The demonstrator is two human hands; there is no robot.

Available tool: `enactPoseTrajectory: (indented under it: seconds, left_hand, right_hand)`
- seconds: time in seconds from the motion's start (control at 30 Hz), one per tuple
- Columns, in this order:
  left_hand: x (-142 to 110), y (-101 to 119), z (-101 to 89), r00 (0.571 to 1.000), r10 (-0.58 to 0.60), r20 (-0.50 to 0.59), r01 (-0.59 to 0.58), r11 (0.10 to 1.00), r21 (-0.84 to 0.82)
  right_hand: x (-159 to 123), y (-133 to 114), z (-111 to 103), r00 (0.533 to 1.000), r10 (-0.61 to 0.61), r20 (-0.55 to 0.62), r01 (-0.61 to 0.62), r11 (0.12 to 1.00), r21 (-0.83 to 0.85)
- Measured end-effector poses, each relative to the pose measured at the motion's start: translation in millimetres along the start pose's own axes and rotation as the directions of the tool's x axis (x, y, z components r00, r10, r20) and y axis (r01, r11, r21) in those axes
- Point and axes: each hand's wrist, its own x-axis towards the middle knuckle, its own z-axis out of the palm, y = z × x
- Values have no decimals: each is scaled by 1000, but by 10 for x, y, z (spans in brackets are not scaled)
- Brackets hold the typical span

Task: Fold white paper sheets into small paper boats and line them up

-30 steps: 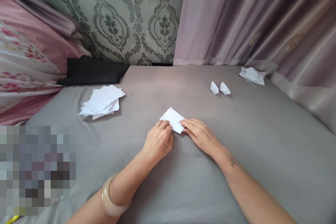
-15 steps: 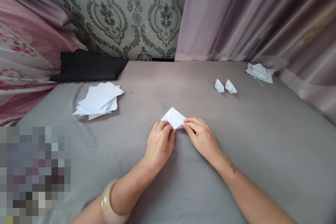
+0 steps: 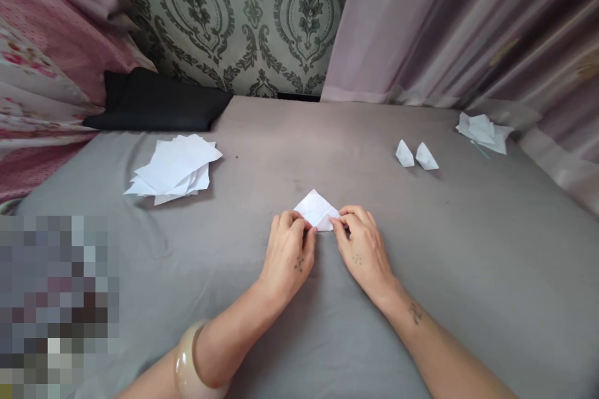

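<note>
A small white folded sheet of paper (image 3: 314,204) lies on the grey cloth between my hands, its peak pointing away from me. My left hand (image 3: 289,252) is closed on its left lower edge, fingertips and thumb pinching the paper. At the right corner, my right hand (image 3: 362,243) pinches the sheet between thumb and fingers, where a small flap is folded over near the bottom edge. Some of the paper's left side is hidden under the left fingers.
A stack of white paper (image 3: 175,165) lies to the left, with a black cloth (image 3: 159,100) behind it. Two folded paper pieces (image 3: 405,154) stand at the right. Farther right are more papers (image 3: 484,129) beside a thin greenish stick (image 3: 480,149). Curtains (image 3: 421,25) border the grey cloth (image 3: 468,274).
The right thumb has folded the paper's lower right part inward, so its bottom edge now looks flatter. The view has shifted slightly, and both hands stay on the paper.
</note>
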Motion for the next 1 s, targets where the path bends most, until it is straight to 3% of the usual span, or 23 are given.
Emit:
enactPoseTrajectory:
  seconds: [0.6,1.0]
  left_hand:
    - [47,4,0,998,-50,33,51,998,-32]
    - [82,-27,13,998,-44,35,43,999,30]
  right_hand:
    - [27,-11,-11,1000,-12,13,12,999,-35]
    - [27,2,-3,1000,-10,19,10,1000,-18]
